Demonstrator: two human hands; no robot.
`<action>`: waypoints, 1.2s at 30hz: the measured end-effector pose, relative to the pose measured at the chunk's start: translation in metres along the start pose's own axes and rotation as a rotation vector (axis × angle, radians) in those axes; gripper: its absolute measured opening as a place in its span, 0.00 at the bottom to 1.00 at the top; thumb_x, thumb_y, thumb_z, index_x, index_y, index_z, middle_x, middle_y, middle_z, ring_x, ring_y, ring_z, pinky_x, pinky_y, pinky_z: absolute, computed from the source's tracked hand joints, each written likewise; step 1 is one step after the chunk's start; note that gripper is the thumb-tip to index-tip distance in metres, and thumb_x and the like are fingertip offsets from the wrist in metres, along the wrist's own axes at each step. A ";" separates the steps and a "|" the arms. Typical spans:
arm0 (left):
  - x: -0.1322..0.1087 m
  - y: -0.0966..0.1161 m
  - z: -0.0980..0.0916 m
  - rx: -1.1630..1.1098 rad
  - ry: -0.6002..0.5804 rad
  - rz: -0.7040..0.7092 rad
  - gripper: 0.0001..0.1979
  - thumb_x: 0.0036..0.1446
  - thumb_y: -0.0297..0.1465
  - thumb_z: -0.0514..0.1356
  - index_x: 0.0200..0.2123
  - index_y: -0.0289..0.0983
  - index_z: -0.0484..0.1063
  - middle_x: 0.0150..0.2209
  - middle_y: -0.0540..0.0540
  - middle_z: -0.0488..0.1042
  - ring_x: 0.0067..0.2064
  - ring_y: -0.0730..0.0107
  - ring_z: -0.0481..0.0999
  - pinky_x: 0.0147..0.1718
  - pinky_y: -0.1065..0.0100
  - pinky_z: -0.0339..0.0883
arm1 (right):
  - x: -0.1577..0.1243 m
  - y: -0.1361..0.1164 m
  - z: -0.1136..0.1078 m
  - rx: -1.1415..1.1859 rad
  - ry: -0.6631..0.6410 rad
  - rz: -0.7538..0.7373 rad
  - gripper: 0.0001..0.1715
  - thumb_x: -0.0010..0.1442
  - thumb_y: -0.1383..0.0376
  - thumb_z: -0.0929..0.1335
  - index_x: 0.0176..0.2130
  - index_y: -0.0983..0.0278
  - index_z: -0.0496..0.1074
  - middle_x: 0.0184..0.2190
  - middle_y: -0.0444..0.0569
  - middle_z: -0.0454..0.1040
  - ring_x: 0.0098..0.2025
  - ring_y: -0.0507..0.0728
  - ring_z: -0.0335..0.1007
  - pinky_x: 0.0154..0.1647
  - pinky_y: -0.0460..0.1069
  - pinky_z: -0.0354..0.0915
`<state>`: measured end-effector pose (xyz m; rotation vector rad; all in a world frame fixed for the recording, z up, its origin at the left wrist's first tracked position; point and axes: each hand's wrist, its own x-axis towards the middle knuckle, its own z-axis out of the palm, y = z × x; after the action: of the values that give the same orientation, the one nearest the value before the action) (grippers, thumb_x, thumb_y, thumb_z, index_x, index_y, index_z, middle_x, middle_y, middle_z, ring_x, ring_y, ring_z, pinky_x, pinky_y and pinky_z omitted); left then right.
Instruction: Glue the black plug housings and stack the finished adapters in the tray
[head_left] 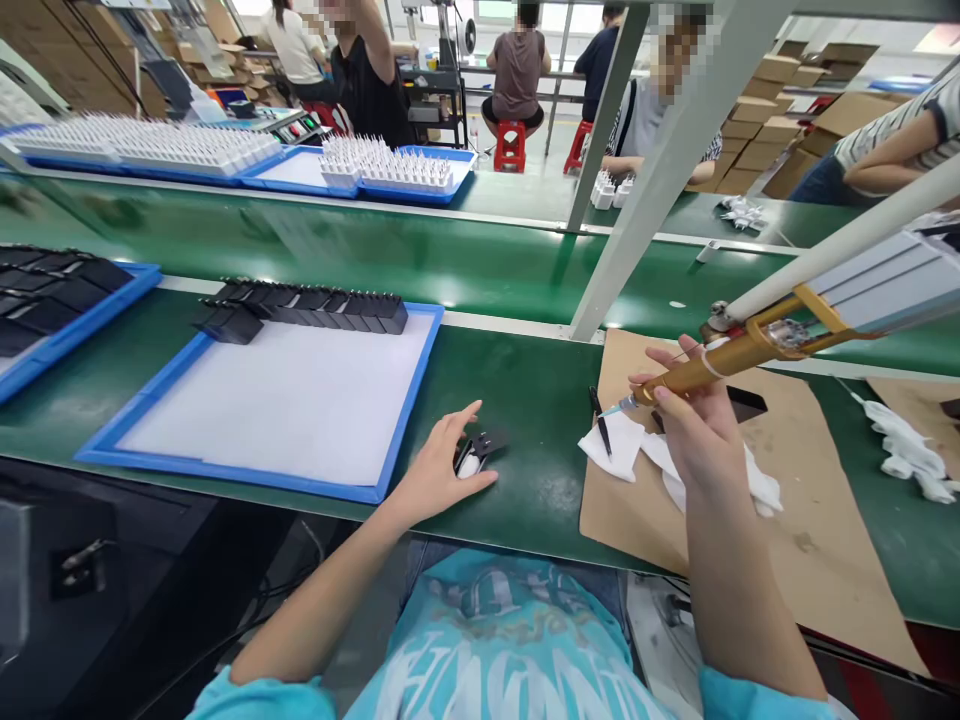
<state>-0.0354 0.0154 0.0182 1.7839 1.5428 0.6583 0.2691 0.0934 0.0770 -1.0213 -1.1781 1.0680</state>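
Observation:
My left hand (442,462) rests low over the green bench, thumb and fingers spread around a small black plug housing (484,446). The housing has metal pins on top and something white inside; whether my palm touches it, I cannot tell. My right hand (705,425) is closed around a gold-coloured glue dispenser (705,368) with a thin bluish needle tip (616,407) pointing down to the left. Below the needle, a black pen-like tool (602,425) lies across a white cloth (619,452) on brown cardboard (810,510).
To my left, a blue-rimmed tray (386,470) holds black housings (330,308) along its back edge. Another filled tray (127,290) stands farther left. A slanted metal post (645,190) rises ahead. White gloves (907,450) lie at right. Several people work beyond the green conveyor (480,260).

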 end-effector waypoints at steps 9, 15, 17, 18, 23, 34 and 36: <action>0.016 -0.007 0.014 -0.392 -0.103 0.100 0.18 0.53 0.30 0.64 0.49 0.40 0.72 0.48 0.44 0.75 0.50 0.60 0.75 0.55 0.57 0.66 | -0.015 0.001 0.016 0.104 0.031 -0.029 0.33 0.54 0.64 0.73 0.57 0.48 0.65 0.51 0.43 0.73 0.41 0.52 0.75 0.49 0.52 0.72; -0.004 -0.003 0.013 -0.027 0.108 0.105 0.35 0.51 0.37 0.69 0.61 0.46 0.63 0.55 0.42 0.71 0.55 0.56 0.69 0.55 0.54 0.65 | -0.018 -0.001 0.025 0.178 0.023 -0.081 0.26 0.54 0.63 0.73 0.52 0.51 0.69 0.50 0.46 0.74 0.33 0.51 0.76 0.44 0.54 0.73; -0.014 -0.004 0.013 0.021 0.134 0.079 0.39 0.52 0.37 0.68 0.65 0.46 0.57 0.56 0.42 0.70 0.55 0.56 0.69 0.55 0.55 0.66 | -0.018 0.000 0.030 0.205 -0.008 -0.108 0.25 0.55 0.60 0.72 0.53 0.51 0.69 0.51 0.47 0.73 0.30 0.52 0.76 0.39 0.55 0.74; -0.018 -0.005 0.014 0.019 0.141 0.063 0.38 0.55 0.35 0.66 0.66 0.45 0.56 0.56 0.43 0.70 0.54 0.58 0.70 0.54 0.56 0.67 | -0.019 0.000 0.033 0.226 -0.028 -0.118 0.26 0.55 0.59 0.72 0.53 0.51 0.68 0.51 0.47 0.73 0.29 0.52 0.76 0.35 0.55 0.74; -0.025 -0.009 0.025 -0.071 0.154 0.046 0.30 0.57 0.26 0.59 0.63 0.46 0.61 0.57 0.45 0.71 0.56 0.62 0.72 0.56 0.60 0.66 | -0.027 -0.004 0.065 0.348 -0.097 -0.143 0.24 0.57 0.53 0.70 0.53 0.53 0.68 0.47 0.48 0.72 0.22 0.49 0.69 0.22 0.50 0.67; -0.024 -0.010 0.044 0.031 0.374 -0.039 0.16 0.58 0.37 0.63 0.47 0.40 0.65 0.45 0.42 0.78 0.46 0.57 0.79 0.43 0.59 0.73 | -0.048 -0.012 0.125 0.545 -0.148 -0.185 0.23 0.58 0.49 0.68 0.50 0.53 0.65 0.40 0.43 0.70 0.16 0.44 0.60 0.14 0.45 0.56; -0.025 -0.001 0.042 0.064 0.365 -0.072 0.17 0.58 0.38 0.62 0.48 0.40 0.64 0.42 0.44 0.79 0.40 0.58 0.81 0.36 0.62 0.73 | -0.049 -0.013 0.130 0.568 -0.154 -0.189 0.23 0.58 0.49 0.68 0.50 0.53 0.64 0.39 0.42 0.69 0.16 0.44 0.59 0.14 0.45 0.56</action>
<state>-0.0088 -0.0162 -0.0081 1.7118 1.8768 0.9484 0.1377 0.0496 0.0937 -0.3850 -0.9818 1.2462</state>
